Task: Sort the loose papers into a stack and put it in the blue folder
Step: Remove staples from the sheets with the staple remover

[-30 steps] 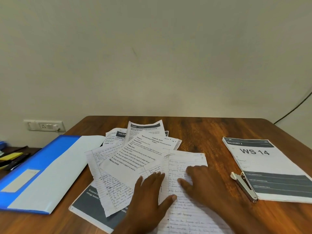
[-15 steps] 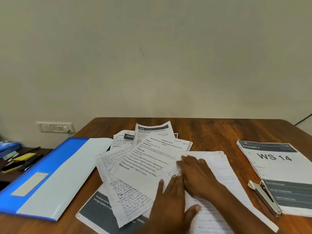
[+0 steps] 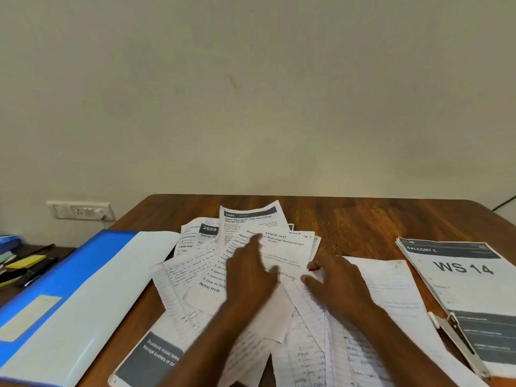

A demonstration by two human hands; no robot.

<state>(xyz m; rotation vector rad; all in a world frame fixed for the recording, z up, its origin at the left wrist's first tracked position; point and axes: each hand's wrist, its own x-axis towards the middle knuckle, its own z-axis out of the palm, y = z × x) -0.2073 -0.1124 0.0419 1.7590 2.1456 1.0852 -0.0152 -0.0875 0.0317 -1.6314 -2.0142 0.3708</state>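
Resting on the scattered loose papers (image 3: 251, 275), my left hand (image 3: 248, 272) lies with fingers stretched flat toward the far printed sheets, released, gripping nothing; my right hand (image 3: 333, 280) sits just beside it on the pile, fingers spread over a printed sheet and a handwritten sheet (image 3: 391, 291), and I cannot tell whether the thumb pinches an edge, though the fingers look relaxed; the papers fan out crookedly around both hands, printed pages overlapping lined handwritten ones, unstacked on the wooden counter (image 3: 363, 219); the blue folder (image 3: 72, 297) lies open to the left of the pile, its pale inner flap touching the nearest sheets; to the right, apart from the pile, sits a printed booklet (image 3: 460, 280) marked WS 14 with a stapler (image 3: 458, 342) on its near edge; pens and a yellow pad (image 3: 26, 261) lie at the far left.
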